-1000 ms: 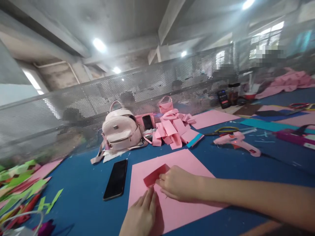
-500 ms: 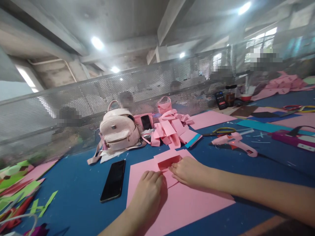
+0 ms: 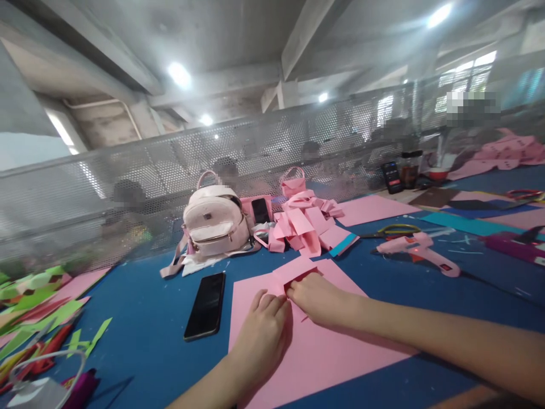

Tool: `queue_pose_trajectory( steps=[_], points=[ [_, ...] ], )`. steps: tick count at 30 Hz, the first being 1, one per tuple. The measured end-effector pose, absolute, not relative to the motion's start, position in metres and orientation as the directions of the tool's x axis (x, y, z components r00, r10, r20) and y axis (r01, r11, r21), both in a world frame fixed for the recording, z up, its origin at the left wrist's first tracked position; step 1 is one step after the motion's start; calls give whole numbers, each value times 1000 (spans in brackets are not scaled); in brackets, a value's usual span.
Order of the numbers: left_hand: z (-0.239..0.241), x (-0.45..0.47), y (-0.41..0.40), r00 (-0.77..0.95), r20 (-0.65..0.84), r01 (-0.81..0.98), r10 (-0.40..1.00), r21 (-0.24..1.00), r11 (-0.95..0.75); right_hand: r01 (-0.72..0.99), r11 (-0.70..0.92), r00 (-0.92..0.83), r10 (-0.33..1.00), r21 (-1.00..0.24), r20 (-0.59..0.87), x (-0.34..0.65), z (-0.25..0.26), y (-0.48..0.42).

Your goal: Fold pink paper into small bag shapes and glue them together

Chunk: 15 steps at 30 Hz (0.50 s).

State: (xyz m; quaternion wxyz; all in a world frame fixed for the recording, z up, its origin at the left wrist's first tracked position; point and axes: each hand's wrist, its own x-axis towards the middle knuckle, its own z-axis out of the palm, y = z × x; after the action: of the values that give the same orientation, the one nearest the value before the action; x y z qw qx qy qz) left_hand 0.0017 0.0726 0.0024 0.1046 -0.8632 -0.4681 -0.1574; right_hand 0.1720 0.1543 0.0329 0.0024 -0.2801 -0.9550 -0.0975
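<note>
A folded pink paper piece (image 3: 293, 272), shaped like an open box or pocket, rests on a large flat pink sheet (image 3: 327, 363). My right hand (image 3: 313, 296) has its curled fingers at the mouth of the folded paper, partly inside it. Next to it, my left hand (image 3: 264, 324) grips the near left edge with fingers bent, and their tips are hidden. Both hands almost meet at the paper's front. To the left of the sheet lies a black phone (image 3: 205, 307).
A pink glue gun (image 3: 419, 250) and scissors (image 3: 394, 232) lie at right. Behind the sheet stand a pale backpack (image 3: 217, 221) and a heap of pink paper pieces (image 3: 304, 224). Green paper scraps (image 3: 96, 338) lie at left. A perforated metal screen (image 3: 170, 165) borders the table.
My right hand has moved closer to my left, its fingers curling further into the folded paper. The opening looks narrower. The whole view has shifted slightly.
</note>
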Motion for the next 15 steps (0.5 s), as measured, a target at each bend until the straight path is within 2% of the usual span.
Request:
queue_pose_trajectory(
  steps=[4, 15],
  points=[
    [6, 3, 71, 484, 358, 859, 798, -22, -511, 551, 812, -831, 554, 192, 43, 172, 35, 152],
    [9, 2, 65, 428, 323, 890, 844, 12, -456, 534, 839, -845, 524, 103, 106, 178, 22, 158]
  ],
)
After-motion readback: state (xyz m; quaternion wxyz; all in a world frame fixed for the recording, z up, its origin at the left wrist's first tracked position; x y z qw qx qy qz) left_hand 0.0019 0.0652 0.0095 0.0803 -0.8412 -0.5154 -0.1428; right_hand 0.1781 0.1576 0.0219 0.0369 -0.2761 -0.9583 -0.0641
